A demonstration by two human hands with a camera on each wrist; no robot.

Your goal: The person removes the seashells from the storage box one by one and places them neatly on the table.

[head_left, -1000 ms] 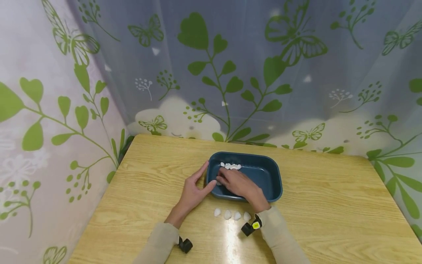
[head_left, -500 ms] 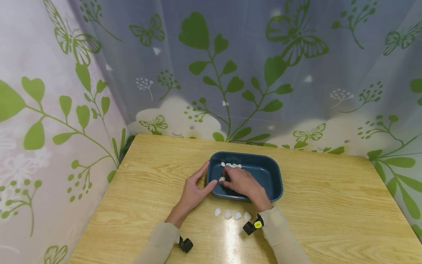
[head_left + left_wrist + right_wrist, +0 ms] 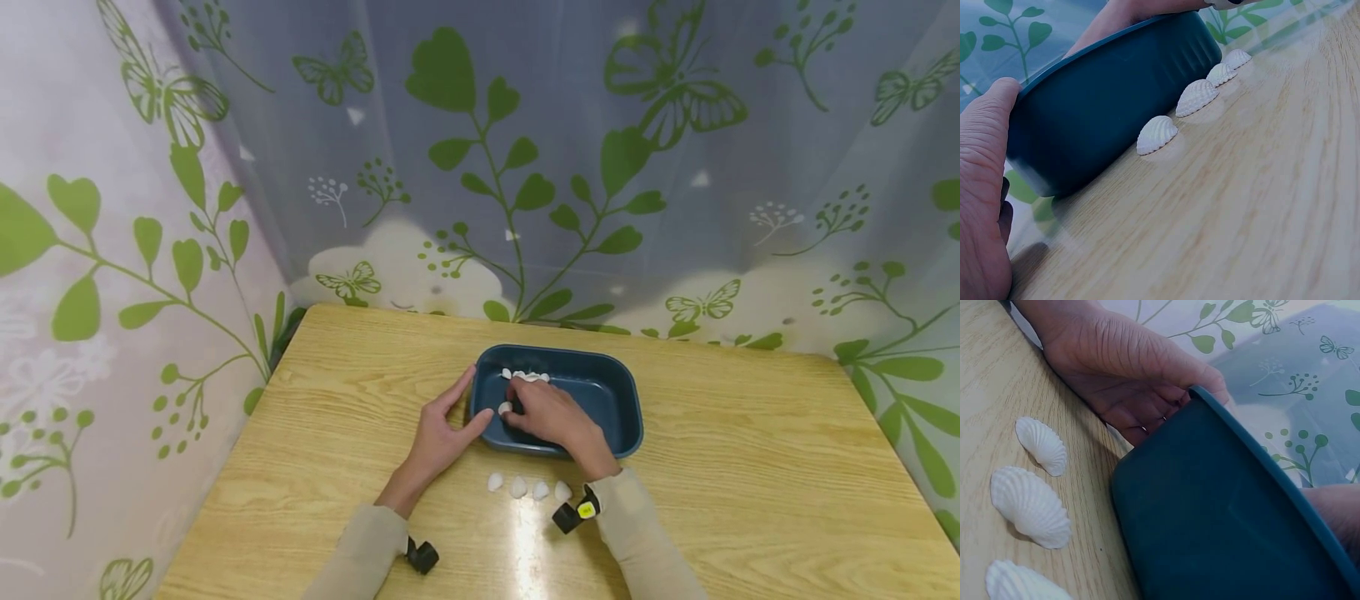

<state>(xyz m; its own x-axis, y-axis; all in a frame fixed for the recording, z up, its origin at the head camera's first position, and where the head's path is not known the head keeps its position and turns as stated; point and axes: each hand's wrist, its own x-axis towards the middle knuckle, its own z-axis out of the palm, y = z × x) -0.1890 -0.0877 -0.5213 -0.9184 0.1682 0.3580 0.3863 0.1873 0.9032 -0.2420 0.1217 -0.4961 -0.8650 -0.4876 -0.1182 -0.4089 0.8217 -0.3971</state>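
Note:
A dark blue rectangular basin (image 3: 611,407) stands on the wooden table. My left hand (image 3: 441,433) rests against its left side in the head view, fingers extended and thumb at the near left corner of the rim. Inside the basin, my right hand (image 3: 551,412) reaches to the left part with bent fingers. A white seashell (image 3: 506,407) shows between its thumb and fingertips, seemingly pinched. More white shells (image 3: 532,377) lie in a row along the basin's far side, partly hidden by the fingers. The basin wall hides the right fingers from both wrist views.
Several ribbed white seashells (image 3: 1196,97) lie in a row on the wooden table (image 3: 337,400), just in front of the basin. A patterned curtain (image 3: 570,208) hangs behind the table, and another side hangs at the left. Dark wrist cameras (image 3: 422,557) sit at both sleeves.
My right hand has shifted slightly right and away from me inside the basin, and the shell at its fingertips has come into clearer view. Over the last half second little moves; the left hand stays.

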